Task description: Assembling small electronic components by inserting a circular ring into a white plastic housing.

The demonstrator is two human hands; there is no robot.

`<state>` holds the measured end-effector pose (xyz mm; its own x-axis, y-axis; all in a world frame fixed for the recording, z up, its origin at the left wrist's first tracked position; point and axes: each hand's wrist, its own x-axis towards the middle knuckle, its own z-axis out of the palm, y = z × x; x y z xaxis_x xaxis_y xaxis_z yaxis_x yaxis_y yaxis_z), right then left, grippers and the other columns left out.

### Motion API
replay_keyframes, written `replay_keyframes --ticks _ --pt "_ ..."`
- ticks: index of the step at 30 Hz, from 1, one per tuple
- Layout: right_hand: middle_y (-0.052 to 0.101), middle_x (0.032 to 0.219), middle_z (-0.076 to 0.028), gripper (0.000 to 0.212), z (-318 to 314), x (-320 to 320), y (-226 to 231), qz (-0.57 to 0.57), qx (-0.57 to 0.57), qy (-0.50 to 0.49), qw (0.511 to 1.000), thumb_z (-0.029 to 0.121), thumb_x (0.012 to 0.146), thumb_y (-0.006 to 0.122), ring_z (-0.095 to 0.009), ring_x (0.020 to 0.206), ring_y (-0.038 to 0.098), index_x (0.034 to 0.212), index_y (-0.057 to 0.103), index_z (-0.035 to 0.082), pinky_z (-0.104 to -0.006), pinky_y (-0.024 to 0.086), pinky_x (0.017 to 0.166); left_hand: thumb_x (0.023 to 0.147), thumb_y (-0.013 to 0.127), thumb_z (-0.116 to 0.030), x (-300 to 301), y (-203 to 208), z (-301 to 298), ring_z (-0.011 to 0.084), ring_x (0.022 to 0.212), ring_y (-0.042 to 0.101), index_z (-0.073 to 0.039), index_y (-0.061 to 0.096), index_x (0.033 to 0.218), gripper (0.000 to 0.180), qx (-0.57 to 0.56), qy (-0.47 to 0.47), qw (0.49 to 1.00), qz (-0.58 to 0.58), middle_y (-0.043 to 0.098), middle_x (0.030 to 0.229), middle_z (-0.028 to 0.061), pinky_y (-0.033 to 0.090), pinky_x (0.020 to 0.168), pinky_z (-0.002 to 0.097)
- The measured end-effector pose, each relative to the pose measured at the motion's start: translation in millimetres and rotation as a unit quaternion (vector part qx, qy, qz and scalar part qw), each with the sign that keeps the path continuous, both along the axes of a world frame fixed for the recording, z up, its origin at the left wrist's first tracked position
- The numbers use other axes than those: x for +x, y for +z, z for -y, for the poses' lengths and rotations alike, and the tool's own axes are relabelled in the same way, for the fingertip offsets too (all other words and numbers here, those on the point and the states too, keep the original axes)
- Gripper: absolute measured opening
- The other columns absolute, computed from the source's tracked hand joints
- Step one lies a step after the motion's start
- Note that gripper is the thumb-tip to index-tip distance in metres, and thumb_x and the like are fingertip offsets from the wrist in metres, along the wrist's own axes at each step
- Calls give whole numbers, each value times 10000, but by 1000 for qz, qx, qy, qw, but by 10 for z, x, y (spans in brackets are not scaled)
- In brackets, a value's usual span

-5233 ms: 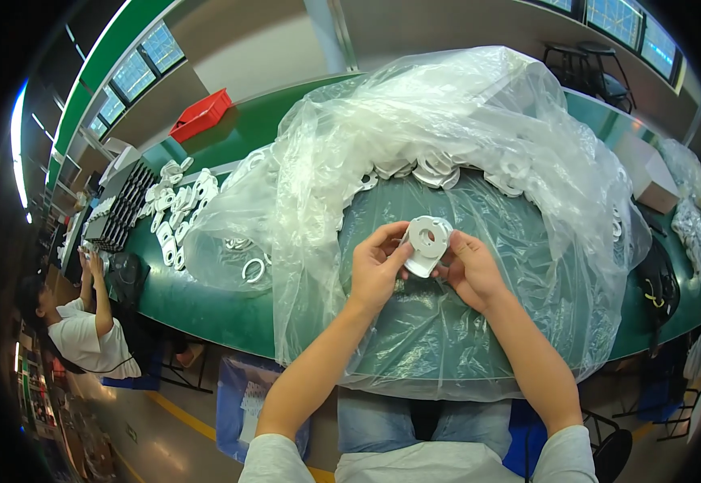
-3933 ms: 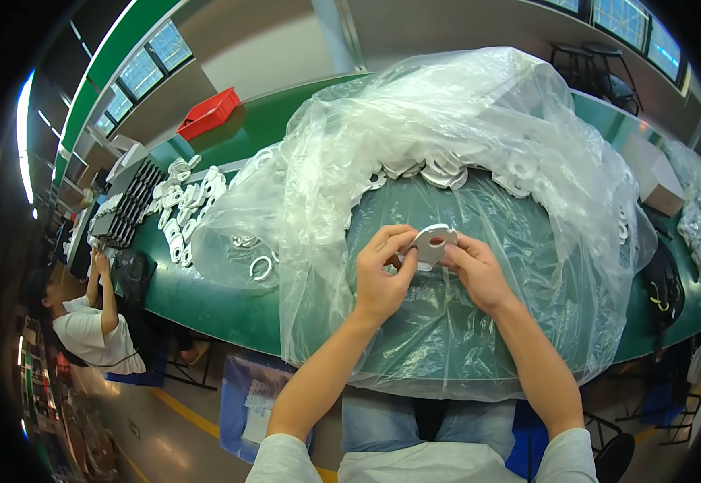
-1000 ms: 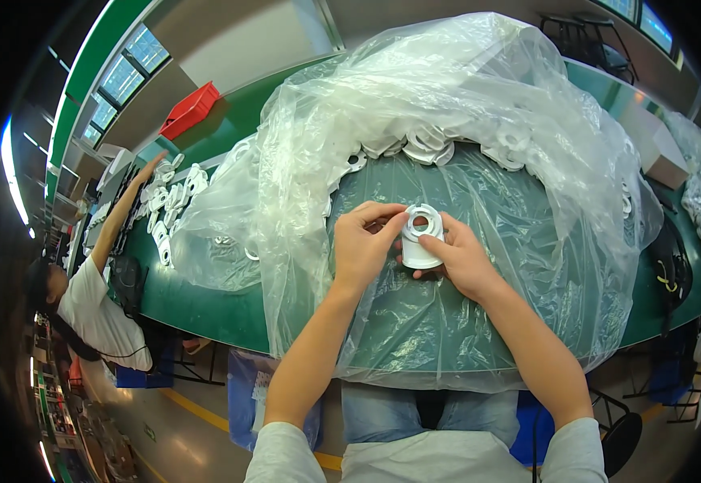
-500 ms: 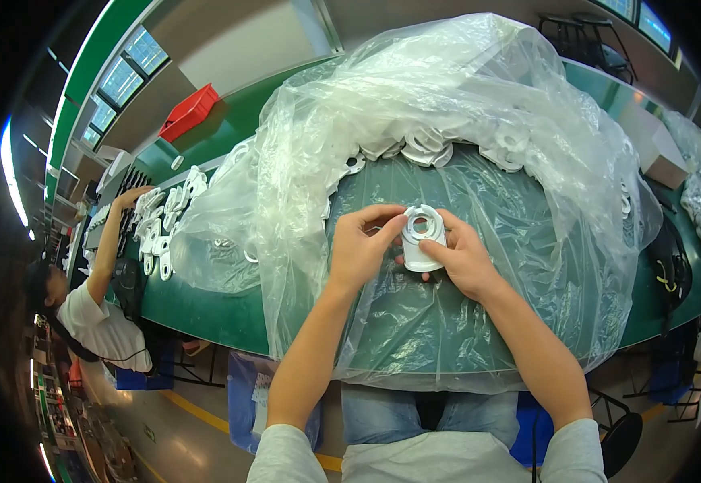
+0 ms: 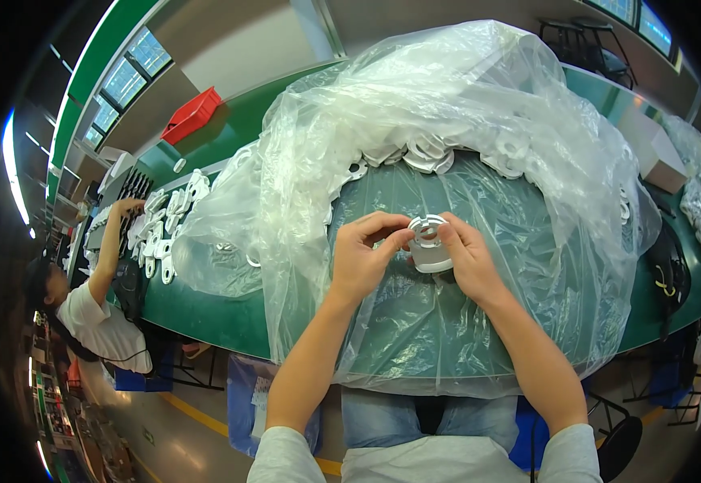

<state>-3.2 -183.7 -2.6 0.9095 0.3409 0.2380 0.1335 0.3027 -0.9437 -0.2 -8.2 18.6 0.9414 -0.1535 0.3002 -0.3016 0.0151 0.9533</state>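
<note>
Between my two hands is a white plastic part [image 5: 432, 256] with a ring-shaped upper end, a round hole and a broad flat lower body. My left hand [image 5: 368, 251] pinches the ring's left edge between thumb and forefinger. On the other side, my right hand [image 5: 471, 256] grips it with the thumb over the ring's right edge, its other fingers partly hidden behind. The part is held above a clear plastic sheet [image 5: 399, 330] spread on the green table. Beyond my hands, similar white parts [image 5: 428, 153] lie heaped under the sheet's folded edge.
A co-worker [image 5: 97, 310] at the left reaches toward black racks beside more white parts [image 5: 157, 241]. A red bin [image 5: 192, 115] stands at the far left of the green table [image 5: 197, 310]. A white box [image 5: 654, 149] and a black bag [image 5: 668, 262] are at the right.
The white part has tilted in my hands, so its ring looks flatter and its lower body more face-on. My right thumb has moved up from the lower body to the ring.
</note>
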Motion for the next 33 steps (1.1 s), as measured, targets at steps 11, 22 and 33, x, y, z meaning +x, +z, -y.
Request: replay_keyframes --ticks 11,22,33 --pt "653 883 -37 235 16 -31 91 29 -40 -90 995 181 961 490 -85 817 585 998 612 -16 -225 454 742 824 618 47 -55 5 50 119 784 618 49 647 947 126 91 34 991 94 641 874 74 494 705 221" --pt "646 818 -34 225 21 -51 114 46 -69 -120 989 157 959 478 -76 766 570 927 609 -23 -227 446 696 806 625 27 -92 20 143 152 697 629 37 637 903 98 91 73 986 120 650 814 93 497 649 248" --pt "601 914 -42 217 -1 -108 169 9 -48 -44 998 201 960 451 -104 842 543 1031 526 10 -256 433 752 852 604 -6 -66 -31 111 96 708 595 48 644 926 100 -1 22 1000 -14 625 881 63 498 603 214"
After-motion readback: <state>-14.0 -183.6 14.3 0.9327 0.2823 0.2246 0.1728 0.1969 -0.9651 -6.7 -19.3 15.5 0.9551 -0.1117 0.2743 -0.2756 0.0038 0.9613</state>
